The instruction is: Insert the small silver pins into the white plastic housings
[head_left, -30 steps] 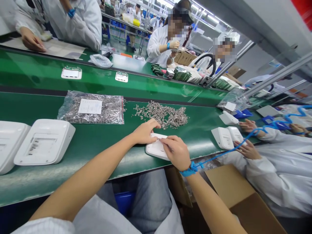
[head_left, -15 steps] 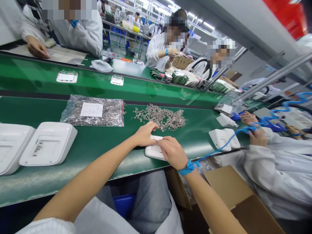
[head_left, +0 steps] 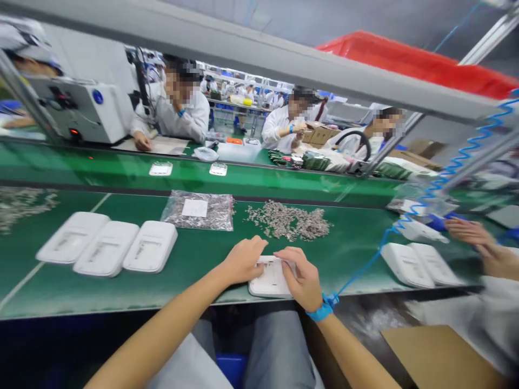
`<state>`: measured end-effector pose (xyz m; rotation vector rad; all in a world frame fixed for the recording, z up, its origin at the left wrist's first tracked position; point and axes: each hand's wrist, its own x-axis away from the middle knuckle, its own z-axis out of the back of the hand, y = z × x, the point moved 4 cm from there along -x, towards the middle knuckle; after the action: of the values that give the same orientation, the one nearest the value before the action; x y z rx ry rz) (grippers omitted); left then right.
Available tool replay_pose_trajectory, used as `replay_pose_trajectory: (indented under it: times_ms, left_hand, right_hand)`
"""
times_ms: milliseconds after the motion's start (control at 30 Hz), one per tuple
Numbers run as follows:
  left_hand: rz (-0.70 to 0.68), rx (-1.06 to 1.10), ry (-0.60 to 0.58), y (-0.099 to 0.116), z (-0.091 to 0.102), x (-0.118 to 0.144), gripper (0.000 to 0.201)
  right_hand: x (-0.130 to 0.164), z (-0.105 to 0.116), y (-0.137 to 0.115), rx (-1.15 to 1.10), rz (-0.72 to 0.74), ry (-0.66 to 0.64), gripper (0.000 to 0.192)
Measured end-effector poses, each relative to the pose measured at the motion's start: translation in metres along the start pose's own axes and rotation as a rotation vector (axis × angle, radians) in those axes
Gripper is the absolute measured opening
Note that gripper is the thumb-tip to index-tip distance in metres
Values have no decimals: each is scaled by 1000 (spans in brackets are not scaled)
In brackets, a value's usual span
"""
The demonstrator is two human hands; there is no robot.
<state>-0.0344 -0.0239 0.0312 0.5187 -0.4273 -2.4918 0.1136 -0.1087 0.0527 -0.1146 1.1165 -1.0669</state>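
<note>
Both hands down on 1 small white housing at the near edge of the green bench, straight ahead of the body. Left hand laid over the housing's left end, fingers curled and close together, tips pressing on its top left corner; thumb hidden beneath the palm. Right hand cupped over the right end, fingers bent and bunched, tips touching the upper right edge; nothing lifted, the housing flat on the bench. Whether a small part sits pinched under either set of fingertips: cannot tell. Blue wrist strap around the right wrist, its coiled blue cord running up and off to the right.

Just beyond the housing, a loose heap of small metal parts on the bench, near the fingertips yet not touching them. Left of the heap, a clear bag of the same parts with a white label. Farther left, 3 white housings in a row, side by side. At the right, 2 more white housings lying beside a co-worker's hands. Across the far green belt, other people in white coats seated at work.
</note>
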Motion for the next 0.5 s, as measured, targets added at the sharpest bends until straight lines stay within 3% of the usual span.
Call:
replay_pose_trajectory:
  times_ms: [133,267,400,500]
  left_hand:
    - [251,-193,63,-11,26,68,48]
    - [538,-383,163,-39,58,123,46]
    - [675,-398,306,-55,89,141,40]
    - [741,-110,590,-32,109,136,21]
  right_hand:
    - [-9,-27,-13,-128,56,18,26]
    - [-16,-44,5,-75,-45,146,15]
    - [-10,-55,25,11,-128,158,15]
    - [-5,-57,32,44,-136,153,17]
